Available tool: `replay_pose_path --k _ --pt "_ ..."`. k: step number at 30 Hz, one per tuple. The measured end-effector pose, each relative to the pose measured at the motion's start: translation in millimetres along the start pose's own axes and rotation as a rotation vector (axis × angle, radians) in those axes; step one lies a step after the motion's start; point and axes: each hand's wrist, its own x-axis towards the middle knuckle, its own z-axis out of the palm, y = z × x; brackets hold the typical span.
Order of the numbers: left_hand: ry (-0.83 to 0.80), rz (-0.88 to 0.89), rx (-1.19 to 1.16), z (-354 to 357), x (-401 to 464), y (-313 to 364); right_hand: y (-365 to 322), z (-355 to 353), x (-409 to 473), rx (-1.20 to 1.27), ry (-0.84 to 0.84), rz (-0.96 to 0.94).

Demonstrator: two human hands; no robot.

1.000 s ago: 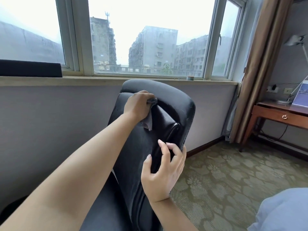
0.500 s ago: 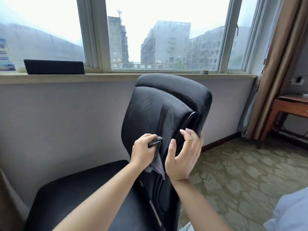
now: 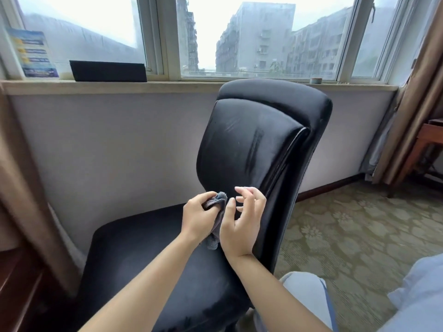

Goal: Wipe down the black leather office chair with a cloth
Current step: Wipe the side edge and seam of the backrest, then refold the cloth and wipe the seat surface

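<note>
Item: chair (image 3: 254,149), black leather, was placed before a grey wall beneath a window (image 3: 239,37). The backrest was seen upright, turned side-on; the seat (image 3: 143,255) was extended toward the left of the view.

Item: cloth (image 3: 217,224), grey, was bunched in the left hand (image 3: 200,218). The fingers of that hand were curled round its upper part; the loose remainder was hung below the fist, between the two hands. The cloth was held at the base of the backrest, just above the seat's rear edge. Whether the fabric was pressed against the leather could not be told, the contact being hidden by the hand.

Item: right hand (image 3: 241,226), was raised just beside the cloth, on its right. Nothing was held; the fingers (image 3: 249,191) were loosely bent and spread apart, the tips set near the lower backrest, possibly touching it.

Item: sill (image 3: 167,86), was occupied by a black panel (image 3: 107,71), a blue printed card (image 3: 32,53) at far left, and a small round container (image 3: 315,80) at right.

Item: curtain (image 3: 417,97), brown, was hung at right, beside a wooden table (image 3: 429,140). The floor was covered by patterned carpet (image 3: 359,231). Pale blue clothing (image 3: 309,298) was visible at the lower right.
</note>
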Motion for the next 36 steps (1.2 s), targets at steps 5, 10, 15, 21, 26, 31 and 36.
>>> replay_pose_path --k 5,10,15,21,26,31,36 --pt "0.068 -0.013 0.056 -42 -20 -18 -1 7 -25 -0.02 -0.131 0.164" --pt "0.149 -0.166 -0.007 -83 -33 -49 10 9 -32 -0.098 -0.288 0.23" --pt "0.202 -0.271 -0.083 -95 -44 -66 19 21 -62 -0.11 -0.566 0.323" --pt "0.139 -0.316 -0.114 -83 -51 -75 23 35 -90 -0.1 -0.821 0.255" --pt "0.155 -0.367 -0.126 -82 -52 -87 25 33 -93 -0.074 -0.859 0.353" --pt "0.174 -0.397 -0.121 -82 -53 -96 25 33 -104 -0.077 -0.912 0.363" --pt "0.174 -0.403 -0.141 -78 -49 -97 26 33 -103 -0.074 -0.901 0.387"
